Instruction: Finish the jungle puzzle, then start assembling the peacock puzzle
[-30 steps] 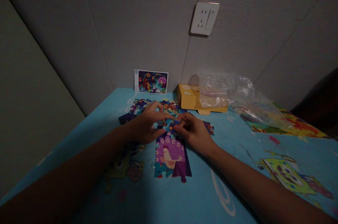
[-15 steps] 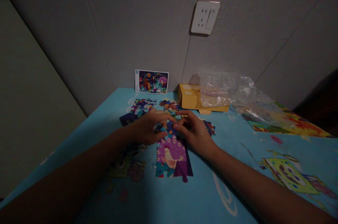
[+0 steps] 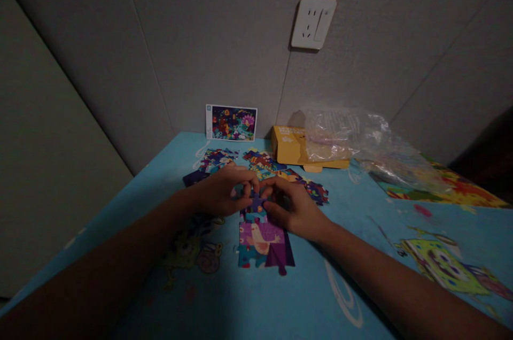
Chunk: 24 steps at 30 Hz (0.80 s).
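Note:
Both hands meet over the upper end of a partly joined jigsaw section (image 3: 262, 244) that shows a pink and purple peacock. My left hand (image 3: 228, 188) pinches the left side of a dark blue and purple puzzle piece (image 3: 257, 203). On its right side, the fingers of my right hand (image 3: 294, 206) are closed on the same piece. It is raised over the peacock's upper part and hides some of it. Past the hands lie loose and joined puzzle pieces (image 3: 219, 158), with another cluster (image 3: 260, 161) to their right.
A picture card (image 3: 232, 122) leans on the wall. Beside it lies a yellow box (image 3: 288, 146), partly under a clear plastic bag (image 3: 340, 131). A colourful sheet (image 3: 465, 188) lies at right. The blue cartoon cloth (image 3: 312, 297) covers the table; a socket (image 3: 313, 23) is on the wall.
My hands have lifted the dark blue puzzle piece and tilted it toward me. It now covers the top of the peacock, which was visible before.

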### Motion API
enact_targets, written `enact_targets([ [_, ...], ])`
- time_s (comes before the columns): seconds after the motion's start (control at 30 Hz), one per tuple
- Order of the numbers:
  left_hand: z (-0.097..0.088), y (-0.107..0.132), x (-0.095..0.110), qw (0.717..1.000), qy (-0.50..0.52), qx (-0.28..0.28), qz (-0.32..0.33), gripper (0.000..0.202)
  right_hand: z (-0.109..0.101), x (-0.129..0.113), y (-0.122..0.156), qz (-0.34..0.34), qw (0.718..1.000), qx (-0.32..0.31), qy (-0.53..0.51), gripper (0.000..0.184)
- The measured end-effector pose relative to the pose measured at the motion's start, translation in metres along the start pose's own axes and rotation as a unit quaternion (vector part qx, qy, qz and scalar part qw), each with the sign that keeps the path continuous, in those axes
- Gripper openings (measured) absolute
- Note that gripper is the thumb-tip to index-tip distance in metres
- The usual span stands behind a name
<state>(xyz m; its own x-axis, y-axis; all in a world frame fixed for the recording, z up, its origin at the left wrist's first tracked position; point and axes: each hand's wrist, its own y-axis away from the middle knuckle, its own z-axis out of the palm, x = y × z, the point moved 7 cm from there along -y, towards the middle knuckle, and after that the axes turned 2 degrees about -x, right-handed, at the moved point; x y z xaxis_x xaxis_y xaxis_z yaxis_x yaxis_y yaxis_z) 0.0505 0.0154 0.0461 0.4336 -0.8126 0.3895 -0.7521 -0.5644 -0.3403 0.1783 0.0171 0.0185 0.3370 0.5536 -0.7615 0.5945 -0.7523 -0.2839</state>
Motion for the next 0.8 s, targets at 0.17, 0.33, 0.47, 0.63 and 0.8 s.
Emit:
enact_targets([
  [0.17, 0.002, -0.001, 0.001, 0.999, -0.012, 0.015, -0.028, 0.021, 0.003, 0.003, -0.001, 0.000, 1.000, -0.004, -0.001, 0.029],
  [0.33, 0.004, -0.001, -0.001, 0.999, -0.023, -0.029, -0.034, 0.011, 0.003, 0.004, -0.002, 0.006, 1.000, 0.000, 0.014, 0.027],
  [0.47, 0.003, 0.008, -0.010, 0.984, 0.051, -0.137, -0.105, 0.016, 0.004, 0.000, -0.002, -0.001, 0.999, -0.010, 0.030, 0.024],
  [0.63, 0.006, 0.020, -0.019, 0.949, 0.072, -0.223, -0.210, 0.016, 0.005, 0.002, -0.002, 0.009, 0.998, -0.014, 0.058, 0.022],
  [0.8, 0.008, 0.019, -0.018, 0.949, 0.034, -0.232, -0.208, 0.015, 0.008, 0.002, -0.001, 0.016, 0.997, -0.032, 0.070, 0.021],
])
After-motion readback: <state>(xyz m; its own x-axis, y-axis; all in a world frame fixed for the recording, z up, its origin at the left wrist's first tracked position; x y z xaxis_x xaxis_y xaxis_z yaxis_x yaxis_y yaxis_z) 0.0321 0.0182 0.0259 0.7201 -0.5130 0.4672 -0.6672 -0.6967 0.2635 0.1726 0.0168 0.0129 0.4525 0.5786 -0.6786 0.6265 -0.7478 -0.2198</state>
